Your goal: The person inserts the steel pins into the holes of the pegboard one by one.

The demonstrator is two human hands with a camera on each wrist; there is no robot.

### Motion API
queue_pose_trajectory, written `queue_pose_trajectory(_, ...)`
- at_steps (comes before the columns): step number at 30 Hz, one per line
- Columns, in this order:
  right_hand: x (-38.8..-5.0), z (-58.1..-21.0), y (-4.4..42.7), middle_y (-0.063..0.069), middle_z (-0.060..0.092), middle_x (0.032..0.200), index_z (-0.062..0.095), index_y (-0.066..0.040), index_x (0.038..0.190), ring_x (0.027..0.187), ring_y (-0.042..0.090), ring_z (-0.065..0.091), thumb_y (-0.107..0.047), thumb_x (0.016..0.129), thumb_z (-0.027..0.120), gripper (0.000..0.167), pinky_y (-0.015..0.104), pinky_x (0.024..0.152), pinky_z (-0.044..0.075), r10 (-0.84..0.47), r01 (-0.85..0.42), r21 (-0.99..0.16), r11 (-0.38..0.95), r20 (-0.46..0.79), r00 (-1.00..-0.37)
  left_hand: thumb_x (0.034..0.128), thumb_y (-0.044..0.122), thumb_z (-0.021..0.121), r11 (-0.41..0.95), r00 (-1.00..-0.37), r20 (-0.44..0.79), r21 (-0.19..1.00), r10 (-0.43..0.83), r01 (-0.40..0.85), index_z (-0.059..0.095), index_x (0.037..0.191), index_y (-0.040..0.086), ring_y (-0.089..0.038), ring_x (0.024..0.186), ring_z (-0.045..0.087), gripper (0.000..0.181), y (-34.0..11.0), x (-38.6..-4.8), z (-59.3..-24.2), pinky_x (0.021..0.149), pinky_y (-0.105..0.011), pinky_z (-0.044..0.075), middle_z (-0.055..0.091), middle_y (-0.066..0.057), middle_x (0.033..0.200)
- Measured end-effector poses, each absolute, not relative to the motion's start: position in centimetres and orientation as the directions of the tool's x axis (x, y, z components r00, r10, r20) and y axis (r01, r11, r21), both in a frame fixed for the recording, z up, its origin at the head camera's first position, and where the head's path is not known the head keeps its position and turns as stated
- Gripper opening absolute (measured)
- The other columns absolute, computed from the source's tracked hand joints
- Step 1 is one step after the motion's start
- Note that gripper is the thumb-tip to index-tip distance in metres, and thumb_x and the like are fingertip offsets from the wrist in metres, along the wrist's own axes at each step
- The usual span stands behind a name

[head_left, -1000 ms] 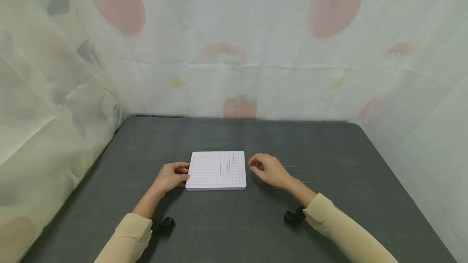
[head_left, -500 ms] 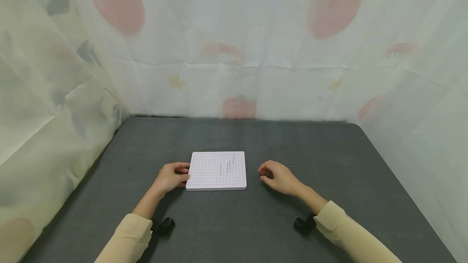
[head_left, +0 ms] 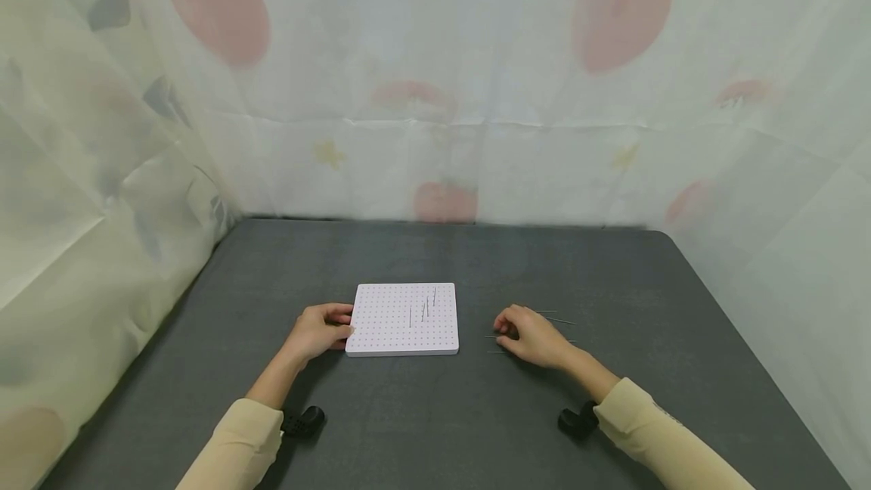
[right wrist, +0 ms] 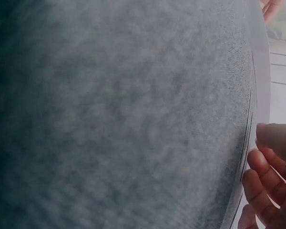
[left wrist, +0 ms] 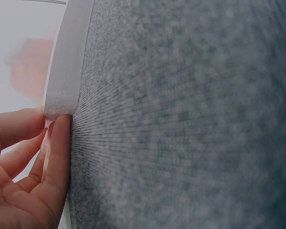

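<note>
White pegboard [head_left: 376, 311], one: lying on dark bench [head_left: 408, 422], left of your right grip [head_left: 531, 336]. Standing pins [head_left: 410, 316], thin, four: upright in board's right half. Your left grip [head_left: 316, 334]: pinched on board's left edge. Your right grip: fingers curled, thumb apart from fingertips; contact with pins cannot be told. Loose pins [head_left: 561, 320], several: lying around it.

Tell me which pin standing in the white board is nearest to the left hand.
The leftmost pin in the head view: it stands nearest the left hand, while the other three pins stand farther right on the white board.
</note>
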State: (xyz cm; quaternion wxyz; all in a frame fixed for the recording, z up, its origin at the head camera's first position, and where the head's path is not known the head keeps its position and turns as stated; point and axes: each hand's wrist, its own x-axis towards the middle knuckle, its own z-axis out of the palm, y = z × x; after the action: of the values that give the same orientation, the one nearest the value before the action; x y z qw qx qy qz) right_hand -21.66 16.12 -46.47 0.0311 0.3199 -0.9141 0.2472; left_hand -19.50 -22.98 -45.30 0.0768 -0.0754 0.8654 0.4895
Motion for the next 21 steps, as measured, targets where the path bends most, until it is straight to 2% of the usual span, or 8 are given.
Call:
queue_pose_trajectory(8, -21.77, -46.7, 16.34, -0.004, 0.059, 0.081, 0.065, -0.015, 0.087, 0.075, 0.005, 0.051, -0.012, 0.084, 0.075, 0.01, 0.022, 0.066, 0.043, -0.566, -0.594, -0.403, 0.697, 0.199, -0.8, 0.0886, 0.0, 0.066, 0.514, -0.976, -0.209, 0.832, -0.054, -0.207, 0.056, 0.135, -0.004, -0.015, 0.083, 0.067, 0.047, -22.98, -19.46, -45.29, 0.072, -0.034, 0.063, 0.064, -0.021, 0.114)
queue_pose_trajectory(21, -21.61, -46.55, 16.24, -0.004, 0.058, 0.079, 0.066, -0.016, 0.084, 0.07, 0.003, 0.048, -0.011, 0.085, 0.074, 0.009, 0.019, 0.063, 0.04, -0.558, -0.58, -0.398, 0.711, 0.183, -0.81, 0.0885, 0.001, 0.066, 0.528, -0.977, -0.204, 0.825, -0.055, -0.202, 0.057, 0.134, -0.004, -0.016, 0.084, 0.067, 0.047, -23.07, -19.48, -45.25, 0.071, -0.034, 0.063, 0.064, -0.021, 0.113)
